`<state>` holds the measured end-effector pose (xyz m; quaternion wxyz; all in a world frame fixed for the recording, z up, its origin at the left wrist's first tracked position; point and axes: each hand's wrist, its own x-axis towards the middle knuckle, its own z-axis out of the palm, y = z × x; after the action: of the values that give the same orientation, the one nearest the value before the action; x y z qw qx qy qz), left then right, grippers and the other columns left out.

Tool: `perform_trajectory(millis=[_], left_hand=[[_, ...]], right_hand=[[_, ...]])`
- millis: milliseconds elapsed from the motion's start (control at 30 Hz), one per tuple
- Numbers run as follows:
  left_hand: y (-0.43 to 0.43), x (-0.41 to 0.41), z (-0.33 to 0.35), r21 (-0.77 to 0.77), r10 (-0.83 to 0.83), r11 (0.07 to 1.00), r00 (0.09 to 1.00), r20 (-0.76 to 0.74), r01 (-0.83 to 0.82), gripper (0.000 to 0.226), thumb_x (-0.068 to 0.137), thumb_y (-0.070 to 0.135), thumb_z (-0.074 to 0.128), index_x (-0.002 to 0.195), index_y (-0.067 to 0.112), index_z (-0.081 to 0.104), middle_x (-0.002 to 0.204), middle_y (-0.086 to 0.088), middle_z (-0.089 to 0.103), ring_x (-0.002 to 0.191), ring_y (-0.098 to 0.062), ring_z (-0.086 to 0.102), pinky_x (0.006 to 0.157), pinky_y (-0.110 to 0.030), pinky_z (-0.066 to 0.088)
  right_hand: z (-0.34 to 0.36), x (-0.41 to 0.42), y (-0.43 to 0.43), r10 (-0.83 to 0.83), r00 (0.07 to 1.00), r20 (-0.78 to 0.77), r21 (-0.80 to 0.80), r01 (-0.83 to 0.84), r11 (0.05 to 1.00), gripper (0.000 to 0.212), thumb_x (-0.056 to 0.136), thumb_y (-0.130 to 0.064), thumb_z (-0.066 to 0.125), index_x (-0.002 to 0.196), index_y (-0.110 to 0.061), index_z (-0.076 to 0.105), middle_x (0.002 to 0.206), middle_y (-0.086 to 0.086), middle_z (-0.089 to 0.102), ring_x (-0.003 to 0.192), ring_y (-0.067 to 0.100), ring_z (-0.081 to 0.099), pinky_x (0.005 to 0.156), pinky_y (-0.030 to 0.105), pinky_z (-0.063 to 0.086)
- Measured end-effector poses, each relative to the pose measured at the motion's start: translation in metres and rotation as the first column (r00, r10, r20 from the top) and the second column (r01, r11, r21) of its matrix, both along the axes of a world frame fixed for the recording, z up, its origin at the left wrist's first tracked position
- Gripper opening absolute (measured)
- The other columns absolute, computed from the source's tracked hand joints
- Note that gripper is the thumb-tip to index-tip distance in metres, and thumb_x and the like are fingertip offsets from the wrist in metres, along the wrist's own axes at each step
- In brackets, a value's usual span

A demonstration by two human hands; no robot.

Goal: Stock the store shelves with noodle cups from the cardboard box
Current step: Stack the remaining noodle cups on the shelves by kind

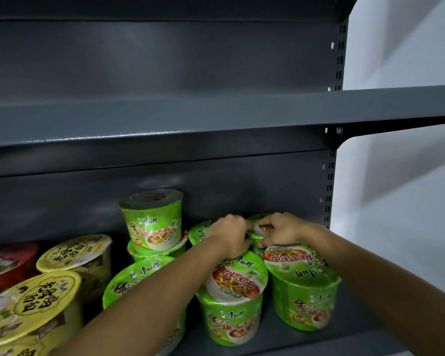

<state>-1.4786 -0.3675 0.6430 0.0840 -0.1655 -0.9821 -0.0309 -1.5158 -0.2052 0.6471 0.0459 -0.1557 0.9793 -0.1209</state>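
Both arms reach forward; left hand and right hand nearly touch, fingers curled round 1 cup.

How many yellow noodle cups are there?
2 at left: rear yellow noodle cup, front yellow noodle cup. A yellow sliver at the bottom edge may be a third.

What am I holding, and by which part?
Both the left hand and the right hand grip a green noodle cup at the back, by its lid rim.

Grey shelf with noodle cups
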Motion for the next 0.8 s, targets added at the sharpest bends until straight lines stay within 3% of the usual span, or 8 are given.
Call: perform_trajectory(millis=[233,433,567,800], left_hand=[[-0.010,-0.010,-0.014,0.105,0.058,0.993,0.998,0.002,-0.058,0.042,0.090,0.038,0.055,0.130,0.028,0.056,0.130,-0.004,0.059,0.120,-0.028,0.052,0.099,-0.038,0.046],[-0.011,-0.011,-0.017,0.148,0.081,0.986,0.996,-0.038,-0.075,0.042,0.089,0.035,0.057,0.130,0.028,0.056,0.126,-0.004,0.062,0.117,-0.027,0.054,0.098,-0.036,0.046],[-0.008,-0.009,-0.017,0.181,0.090,0.980,0.994,-0.066,-0.077,0.046,0.089,0.035,0.058,0.134,0.028,0.052,0.127,-0.004,0.061,0.118,-0.027,0.054,0.098,-0.035,0.046],[-0.012,-0.003,-0.007,0.209,0.053,0.978,0.990,-0.129,-0.025,0.051,0.091,0.035,0.057,0.140,0.027,0.044,0.129,-0.004,0.059,0.119,-0.025,0.054,0.097,-0.034,0.045]], right_hand=[[-0.009,-0.004,0.004,0.020,0.998,-0.056,-0.040,-0.023,0.999,0.060,0.083,-0.041,0.068,0.137,-0.024,0.050,0.142,-0.001,0.050,0.128,0.017,0.047,0.103,0.023,0.037],[-0.010,0.003,0.018,-0.011,0.976,-0.217,-0.178,-0.028,0.984,0.031,0.089,-0.036,0.064,0.117,-0.024,0.067,0.122,0.001,0.065,0.116,0.021,0.058,0.099,0.031,0.046],[-0.008,0.008,0.025,-0.029,0.964,-0.265,-0.259,-0.042,0.965,0.029,0.090,-0.031,0.064,0.116,-0.019,0.068,0.118,0.001,0.067,0.113,0.017,0.060,0.099,0.026,0.045],[0.002,0.015,0.027,-0.075,0.932,-0.354,-0.347,-0.056,0.936,0.029,0.090,-0.033,0.063,0.115,-0.020,0.069,0.114,0.001,0.069,0.108,0.017,0.063,0.102,0.030,0.045]])
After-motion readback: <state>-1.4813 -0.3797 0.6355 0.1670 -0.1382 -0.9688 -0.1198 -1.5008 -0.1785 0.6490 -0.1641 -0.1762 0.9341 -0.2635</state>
